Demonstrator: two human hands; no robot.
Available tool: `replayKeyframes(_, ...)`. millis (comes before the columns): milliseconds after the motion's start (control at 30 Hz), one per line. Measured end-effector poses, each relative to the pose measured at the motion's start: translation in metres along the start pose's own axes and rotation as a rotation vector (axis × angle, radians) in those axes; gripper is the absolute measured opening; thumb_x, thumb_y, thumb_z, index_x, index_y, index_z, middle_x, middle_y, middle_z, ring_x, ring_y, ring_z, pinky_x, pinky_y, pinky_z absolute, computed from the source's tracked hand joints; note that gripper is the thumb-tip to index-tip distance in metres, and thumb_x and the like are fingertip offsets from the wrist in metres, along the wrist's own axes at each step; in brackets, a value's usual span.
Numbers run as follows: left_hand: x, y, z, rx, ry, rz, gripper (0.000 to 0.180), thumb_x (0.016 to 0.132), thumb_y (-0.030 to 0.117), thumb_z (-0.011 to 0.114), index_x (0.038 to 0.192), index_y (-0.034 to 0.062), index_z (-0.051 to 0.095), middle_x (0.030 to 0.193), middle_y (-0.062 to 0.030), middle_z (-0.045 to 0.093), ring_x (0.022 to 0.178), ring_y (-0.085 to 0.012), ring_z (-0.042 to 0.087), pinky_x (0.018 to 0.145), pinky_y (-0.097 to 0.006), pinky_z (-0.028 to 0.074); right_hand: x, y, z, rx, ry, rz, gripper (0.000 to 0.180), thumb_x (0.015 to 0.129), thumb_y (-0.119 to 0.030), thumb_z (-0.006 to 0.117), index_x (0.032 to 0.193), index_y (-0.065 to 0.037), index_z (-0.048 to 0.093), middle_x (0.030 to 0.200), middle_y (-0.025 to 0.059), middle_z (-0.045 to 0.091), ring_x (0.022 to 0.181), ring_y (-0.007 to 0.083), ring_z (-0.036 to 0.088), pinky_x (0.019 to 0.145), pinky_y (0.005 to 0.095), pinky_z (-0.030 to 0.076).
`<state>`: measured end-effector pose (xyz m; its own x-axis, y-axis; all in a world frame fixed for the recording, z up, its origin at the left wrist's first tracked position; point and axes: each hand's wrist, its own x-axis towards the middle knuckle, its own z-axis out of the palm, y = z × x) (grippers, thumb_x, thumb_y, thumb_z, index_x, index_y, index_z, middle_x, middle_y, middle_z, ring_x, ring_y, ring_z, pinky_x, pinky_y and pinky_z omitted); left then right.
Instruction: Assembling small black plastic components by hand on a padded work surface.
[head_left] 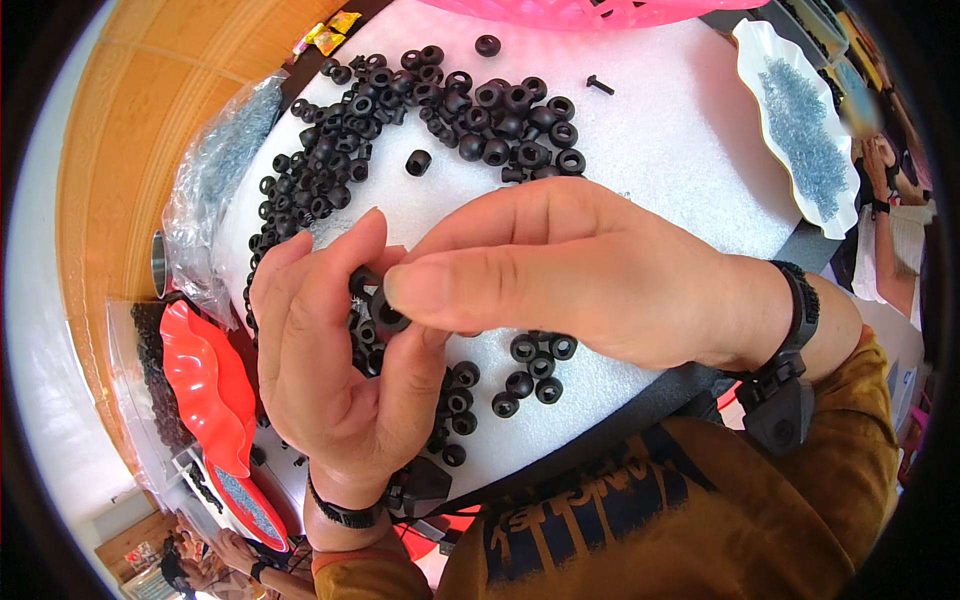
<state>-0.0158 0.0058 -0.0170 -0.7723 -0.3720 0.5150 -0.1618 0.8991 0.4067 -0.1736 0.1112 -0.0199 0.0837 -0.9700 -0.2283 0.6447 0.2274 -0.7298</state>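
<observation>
My left hand (330,365) is closed, its thumb and fingers around a small black plastic ring-shaped piece (390,313). Over the same piece lies the thumb of my right hand (610,275), pinching from the right; its other fingertips are partly hidden. A second dark part (362,282) shows beside the ring, between the fingers of both hands. Beyond my hands, many round black hollow pieces (470,120) lie in a curved heap. A smaller group of the same pieces (540,365) sits below my right hand, and more lie beside my left palm.
White foam sheeting (680,130) covers the table. A black screw-like part (600,85) lies at the back. At right stands a white wavy dish (748,48) of small clear bluish pieces; at left, a red wavy dish (210,370) and plastic bag (215,180). A pink basket (580,10) is behind.
</observation>
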Motion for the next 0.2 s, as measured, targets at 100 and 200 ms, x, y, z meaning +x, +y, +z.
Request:
replayKeyframes(100,0.0003,0.0035,0.0003,0.011,0.008,-0.010,0.040,0.076,0.021,0.067,0.108,-0.0015,0.059,0.080,-0.0086,0.064,0.077,-0.0237,0.061,0.091,-0.043,0.039,-0.0009,-0.0016,-0.0014,-0.031,-0.051,0.017,0.031,0.090,-0.021,0.061,0.112,0.001,0.061,0.098,0.0048,0.065,0.093,0.0083,0.057,0.082,0.0220,0.045)
replayKeyframes(200,0.0007,0.0031,0.0019,-0.034,0.007,-0.018,0.041,0.077,0.022,0.067,0.109,-0.0014,0.059,0.080,-0.0088,0.064,0.078,-0.0237,0.062,0.092,-0.043,0.039,-0.0004,-0.0022,-0.0040,-0.075,-0.055,0.028,0.034,0.090,-0.022,0.061,0.114,0.001,0.059,0.101,0.0051,0.064,0.096,0.0085,0.057,0.085,0.0224,0.045)
